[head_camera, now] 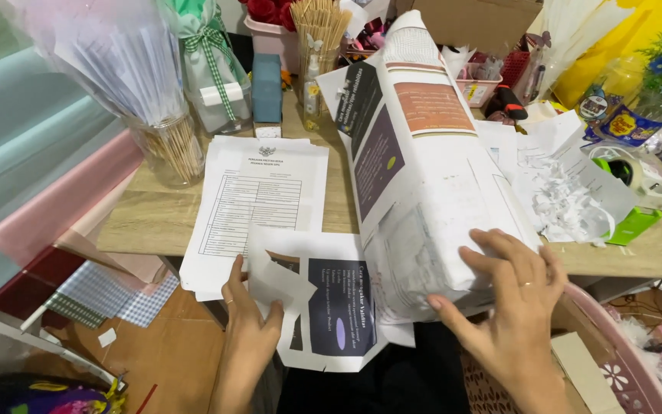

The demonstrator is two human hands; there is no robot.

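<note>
Head cam looking down at a pretty cluttered wooden table point(155, 222). The right hand point(511, 295) is spread over the near end of a long box point(423, 176) wrapped in printed paper, fingers apart and pressing on the wrap, thumb stretched out low on the left side, so it's steadying the thing rather than gripping it. The box runs from the hand away across the table, far end tipped up toward the back. The left hand point(247, 322) lies flat with fingers together and thumb out, pinning the loose sheet point(323, 307) of the same printed paper that hangs over the table's near edge, just left of the box. Just left of that, a stack of forms point(258, 199) sits on the table, touching the sheet. Further back there's a glass jar of sticks point(172, 149), a teal block point(267, 88) and another bunch of sticks point(319, 31) near it. Right of the box is a pile of shredded paper point(568, 192), a green tape dispenser point(631, 222) and some yellow wrapped flowers point(653, 54) in the corner. Rolls of pale blue and pink paper point(32, 153) lean along the left side, and a pink basket point(622, 360) rim shows bottom right, under the right wrist.
</note>
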